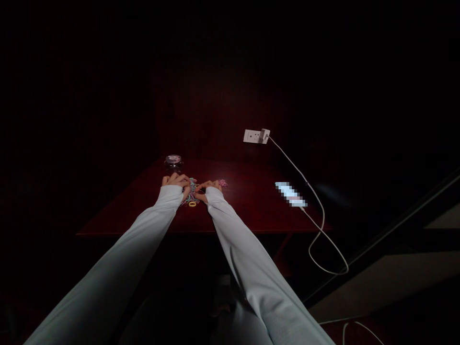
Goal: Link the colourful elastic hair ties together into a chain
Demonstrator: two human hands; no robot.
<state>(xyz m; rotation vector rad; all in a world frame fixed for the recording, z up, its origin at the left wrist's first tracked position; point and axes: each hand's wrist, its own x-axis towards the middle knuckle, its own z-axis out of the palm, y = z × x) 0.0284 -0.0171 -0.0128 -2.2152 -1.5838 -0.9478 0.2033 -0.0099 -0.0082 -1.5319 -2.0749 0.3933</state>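
Observation:
A loose pile of small coloured bands (192, 187) lies on the dark red table (244, 215), between my two hands. My left hand (176, 183) rests at the pile's left side, its fingers spread and bent over the bands. At the right side, my right hand (210, 187) has its fingers pressed together at the edge of the pile; what they hold is too small to make out. A yellow ring (192, 204) sits at the near edge of the pile. Beyond my right hand is a small pink cluster (223, 183).
A clear round jar (173, 162) stands behind my left hand. On the right, a lit phone (291, 194) is joined by a white cable (323, 215) to a charger in the wall socket (253, 136). The cable hangs over the table's right edge.

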